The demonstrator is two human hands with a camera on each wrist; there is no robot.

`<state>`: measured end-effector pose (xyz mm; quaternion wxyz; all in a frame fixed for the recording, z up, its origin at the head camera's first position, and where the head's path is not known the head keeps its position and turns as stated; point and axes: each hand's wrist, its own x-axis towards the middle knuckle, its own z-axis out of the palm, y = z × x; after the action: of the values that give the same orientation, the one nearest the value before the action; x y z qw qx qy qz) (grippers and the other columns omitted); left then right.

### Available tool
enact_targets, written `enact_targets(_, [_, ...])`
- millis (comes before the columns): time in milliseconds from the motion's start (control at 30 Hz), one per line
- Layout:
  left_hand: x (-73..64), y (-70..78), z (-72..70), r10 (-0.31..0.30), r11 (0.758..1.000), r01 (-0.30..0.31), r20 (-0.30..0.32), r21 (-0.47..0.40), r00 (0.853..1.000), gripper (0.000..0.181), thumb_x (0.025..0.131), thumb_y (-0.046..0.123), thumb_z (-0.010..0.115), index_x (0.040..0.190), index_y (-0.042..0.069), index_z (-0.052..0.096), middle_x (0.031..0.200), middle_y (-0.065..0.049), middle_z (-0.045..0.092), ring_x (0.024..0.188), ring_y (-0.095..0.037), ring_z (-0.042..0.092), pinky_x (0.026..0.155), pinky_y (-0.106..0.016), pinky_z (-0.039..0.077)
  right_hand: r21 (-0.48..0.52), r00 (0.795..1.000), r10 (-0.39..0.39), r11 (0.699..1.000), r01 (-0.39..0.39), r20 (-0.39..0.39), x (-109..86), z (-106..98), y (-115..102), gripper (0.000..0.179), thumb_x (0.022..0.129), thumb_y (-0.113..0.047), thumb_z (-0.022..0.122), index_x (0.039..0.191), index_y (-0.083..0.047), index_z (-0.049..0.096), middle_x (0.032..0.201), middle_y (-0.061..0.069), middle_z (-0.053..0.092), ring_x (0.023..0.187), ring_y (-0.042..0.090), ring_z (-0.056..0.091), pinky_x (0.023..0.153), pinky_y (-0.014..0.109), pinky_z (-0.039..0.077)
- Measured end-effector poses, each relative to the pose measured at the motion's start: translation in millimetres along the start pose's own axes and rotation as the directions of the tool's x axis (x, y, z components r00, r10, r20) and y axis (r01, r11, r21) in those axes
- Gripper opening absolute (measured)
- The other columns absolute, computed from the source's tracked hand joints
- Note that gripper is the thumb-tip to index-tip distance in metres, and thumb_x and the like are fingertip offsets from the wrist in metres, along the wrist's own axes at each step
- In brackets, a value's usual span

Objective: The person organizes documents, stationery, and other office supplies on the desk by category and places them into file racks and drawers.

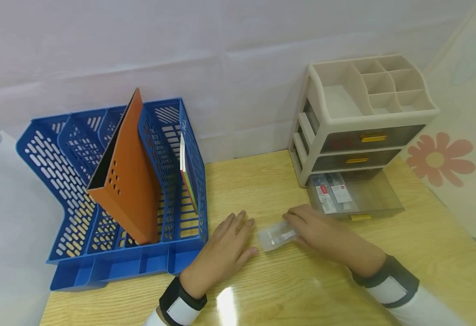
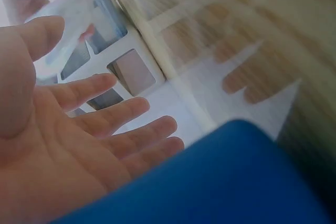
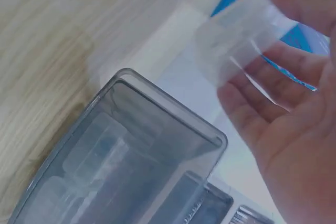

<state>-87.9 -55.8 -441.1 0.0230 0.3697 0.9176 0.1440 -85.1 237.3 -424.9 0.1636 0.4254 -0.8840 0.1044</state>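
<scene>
My right hand [image 1: 323, 231] pinches a small clear plastic packet [image 1: 273, 236] over the wooden table. In the right wrist view, the thumb lies on one side of the translucent packet [image 3: 233, 32] and the fingers on the other; its contents are too blurred to name. My left hand [image 1: 226, 246] holds nothing, its fingers spread and straight, just left of the packet and beside the blue file rack [image 1: 190, 246]. Right behind the right hand, the bottom drawer [image 1: 378, 192] of a beige drawer organizer [image 1: 327, 108] is pulled out, with several small packets [image 1: 335, 192] inside its left part.
An orange folder [image 1: 133, 181] leans in the blue rack, and thin booklets [image 1: 187, 176] stand in its right slot. Two upper drawers [image 1: 372, 138] of the organizer are closed. A white cloth [image 1: 254, 81] hangs behind the wooden table [image 1: 258, 181].
</scene>
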Motion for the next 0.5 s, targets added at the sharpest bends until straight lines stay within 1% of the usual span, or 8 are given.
enact_targets(67, [-0.9, 0.0, -0.6, -0.006, 1.000, 0.006, 0.002, 0.002, 1.000, 0.066, 0.104, 0.050, 0.056, 0.155, 0.009, 0.045, 0.161, -0.021, 0.041, 0.145, -0.045, 0.044, 0.120, -0.055, 0.038, 0.015, 1.000, 0.001, 1.000, -0.001, -0.023, -2.0, -4, -1, 0.051, 0.087, -0.021, 0.079, 0.128, 0.005, 0.062, 0.114, 0.016, 0.066, 0.104, 0.030, 0.067, 0.087, 0.040, 0.061])
enact_targets(133, [-1.3, 0.2, -1.1, -0.004, 1.000, 0.004, 0.001, 0.009, 1.000, 0.067, 0.104, 0.050, 0.056, 0.155, 0.009, 0.045, 0.161, -0.021, 0.041, 0.145, -0.045, 0.044, 0.120, -0.055, 0.037, 0.030, 0.998, 0.010, 1.000, -0.008, -0.056, -3.0, -8, -1, 0.046, 0.100, -0.030, 0.065, 0.133, 0.002, 0.061, 0.114, 0.016, 0.067, 0.102, 0.030, 0.066, 0.084, 0.042, 0.062])
enact_targets(200, [-1.1, 0.7, -1.7, -0.001, 1.000, 0.001, -0.002, 0.015, 1.000, 0.066, 0.104, 0.050, 0.056, 0.155, 0.009, 0.045, 0.161, -0.021, 0.041, 0.145, -0.045, 0.044, 0.121, -0.054, 0.037, 0.035, 0.996, 0.027, 0.999, -0.024, -0.090, -3.8, -12, -1, 0.049, 0.109, -0.039, 0.049, 0.138, -0.001, 0.060, 0.113, 0.016, 0.067, 0.099, 0.029, 0.066, 0.080, 0.042, 0.062])
enact_targets(233, [-0.9, 1.2, -2.1, -0.001, 1.000, 0.001, -0.003, 0.019, 1.000, 0.066, 0.104, 0.050, 0.056, 0.155, 0.009, 0.045, 0.161, -0.020, 0.041, 0.145, -0.045, 0.044, 0.121, -0.054, 0.037, 0.039, 0.993, 0.035, 0.999, -0.031, -0.111, -4.2, -15, -1, 0.052, 0.110, -0.042, 0.043, 0.139, -0.002, 0.060, 0.112, 0.016, 0.068, 0.098, 0.029, 0.066, 0.077, 0.042, 0.061])
enact_targets(267, [-0.4, 1.6, -2.3, 0.000, 1.000, 0.000, -0.003, 0.020, 1.000, 0.066, 0.104, 0.049, 0.056, 0.155, 0.010, 0.045, 0.161, -0.020, 0.041, 0.145, -0.044, 0.044, 0.121, -0.053, 0.037, 0.042, 0.991, 0.046, 0.998, -0.041, -0.128, -4.9, -18, 0, 0.054, 0.111, -0.044, 0.040, 0.140, -0.003, 0.061, 0.112, 0.016, 0.068, 0.097, 0.029, 0.066, 0.075, 0.043, 0.061])
enact_targets(333, [0.9, 2.9, -2.7, 0.005, 1.000, -0.005, -0.004, 0.026, 1.000, 0.065, 0.104, 0.049, 0.056, 0.155, 0.011, 0.044, 0.162, -0.019, 0.040, 0.145, -0.044, 0.044, 0.121, -0.053, 0.038, 0.046, 0.986, 0.073, 0.997, -0.067, -0.152, -7.0, -24, 1, 0.055, 0.110, -0.046, 0.038, 0.141, -0.006, 0.062, 0.112, 0.017, 0.069, 0.096, 0.029, 0.066, 0.074, 0.043, 0.061])
enact_targets(500, [5.6, 7.2, -4.0, 0.029, 0.999, -0.029, -0.011, 0.036, 1.000, 0.063, 0.105, 0.048, 0.056, 0.155, 0.012, 0.043, 0.163, -0.019, 0.038, 0.147, -0.042, 0.042, 0.120, -0.052, 0.038, 0.021, 0.972, 0.122, 0.993, -0.120, -0.200, -17.0, -39, 8, 0.057, 0.109, -0.052, 0.039, 0.135, -0.010, 0.068, 0.109, 0.020, 0.073, 0.095, 0.036, 0.068, 0.079, 0.053, 0.056])
